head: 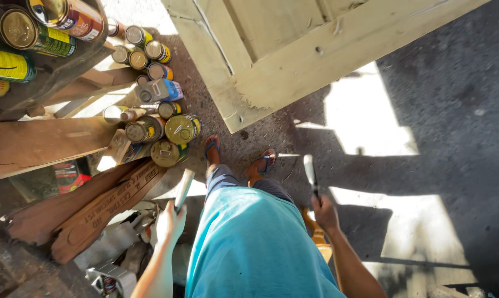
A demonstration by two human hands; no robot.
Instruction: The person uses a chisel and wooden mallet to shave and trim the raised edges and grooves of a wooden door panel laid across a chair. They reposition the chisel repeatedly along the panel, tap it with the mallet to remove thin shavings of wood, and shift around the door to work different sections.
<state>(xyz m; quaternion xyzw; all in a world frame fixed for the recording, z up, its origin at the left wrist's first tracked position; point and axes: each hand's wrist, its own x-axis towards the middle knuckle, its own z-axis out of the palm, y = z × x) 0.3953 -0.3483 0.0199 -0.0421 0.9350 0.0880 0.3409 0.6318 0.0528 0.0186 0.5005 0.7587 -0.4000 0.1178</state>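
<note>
Steel blade (184,189) clamped in left hand (170,222); right hand (324,213) fingers closed round a putty knife (309,173). Paint cans (155,129) stand near the feet.

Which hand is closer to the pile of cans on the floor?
Left. The left hand, holding a flat tool, is just below the cans. The right hand is far across, beyond the legs.

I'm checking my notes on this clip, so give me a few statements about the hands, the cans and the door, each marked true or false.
1. Each hand holds a flat-bladed tool. True: left hand, right hand.
2. The cans stand to the person's right. False: they are on the left.
3. The pale wooden door lies ahead of the feet. True.
4. The person is barefoot. False: blue sandals show.
</note>
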